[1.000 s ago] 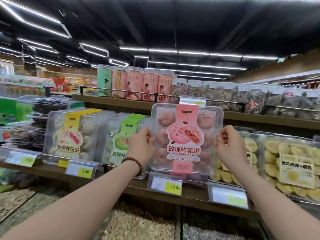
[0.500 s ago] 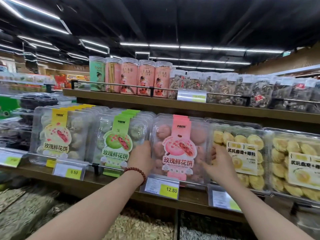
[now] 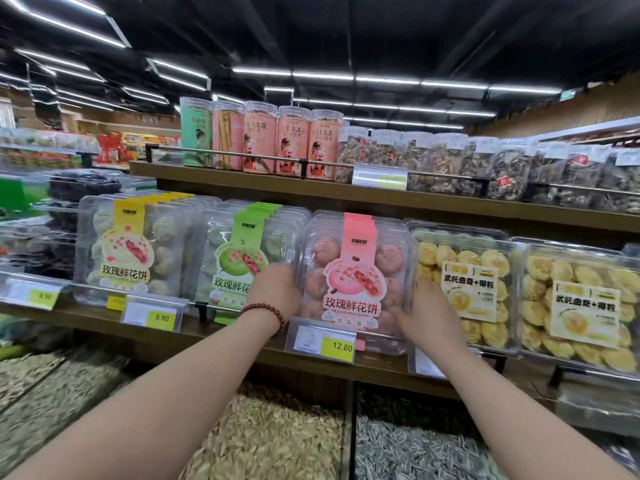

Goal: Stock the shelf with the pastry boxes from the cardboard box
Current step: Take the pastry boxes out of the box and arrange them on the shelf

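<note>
A clear pastry box with a pink label [image 3: 353, 271] stands upright at the front of its row on the wooden shelf [image 3: 225, 336], behind the 12.80 price tag [image 3: 322, 341]. My left hand [image 3: 277, 292], with a bead bracelet on the wrist, grips the box's left edge. On the other side, my right hand [image 3: 429, 317] holds the lower right edge, its fingers slipped between this box and the cookie box [image 3: 464, 282] beside it. More pink-labelled boxes stand behind it. The cardboard box is out of view.
Rows of green-labelled [image 3: 239, 258] and yellow-labelled [image 3: 128, 247] pastry boxes fill the shelf to the left, and cookie boxes fill the right. The upper shelf holds tall jars [image 3: 294, 143]. Open bins of seeds [image 3: 270, 438] lie below the shelf.
The pink box went from held up in front of the shelf down and back into its row. Both hands followed it and now sit lower along its side edges.
</note>
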The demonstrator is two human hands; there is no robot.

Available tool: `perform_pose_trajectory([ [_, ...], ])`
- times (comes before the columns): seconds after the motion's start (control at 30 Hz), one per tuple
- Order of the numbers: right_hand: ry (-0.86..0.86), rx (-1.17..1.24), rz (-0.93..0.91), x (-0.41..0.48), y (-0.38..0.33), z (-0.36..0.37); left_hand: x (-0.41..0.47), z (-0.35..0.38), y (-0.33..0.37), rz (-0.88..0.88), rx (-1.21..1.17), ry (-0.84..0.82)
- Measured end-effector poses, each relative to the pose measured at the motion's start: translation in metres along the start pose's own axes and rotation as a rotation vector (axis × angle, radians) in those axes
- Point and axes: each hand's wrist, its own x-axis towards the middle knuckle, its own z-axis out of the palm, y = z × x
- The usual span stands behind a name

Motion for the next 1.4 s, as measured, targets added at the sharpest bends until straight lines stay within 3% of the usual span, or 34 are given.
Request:
perform_pose_trajectory([
  [0.13,0.109,0.035,-0.004,-0.018,-0.038,-0.023,-0.014,-0.026,-0.021,-0.067,-0.197,-0.02],
  [0.33,0.063,0.194,-0.161,-0.081,-0.124,-0.038,-0.066,-0.083,-0.068,-0.069,-0.226,0.021],
  [0.57,-0.037,0.229,-0.25,-0.209,-0.24,-0.022,-0.19,-0.168,-0.172,-0.098,-0.274,-0.059],
  [0.7,-0.118,0.267,-0.238,-0.286,-0.298,-0.002,-0.261,-0.209,-0.238,-0.076,-0.151,-0.099],
  [0.87,-0.292,0.33,-0.26,-0.387,-0.363,0.033,-0.36,-0.238,-0.322,-0.187,-0.217,-0.254],
  [1.17,-0.685,0.318,-0.43,-0.551,-0.38,0.111,-0.514,-0.205,-0.417,-0.401,-0.311,-0.489],
  [1.4,-1.001,0.22,-0.225,-0.648,-0.327,0.197,-0.61,-0.109,-0.472,-0.594,-0.287,-0.693],
])
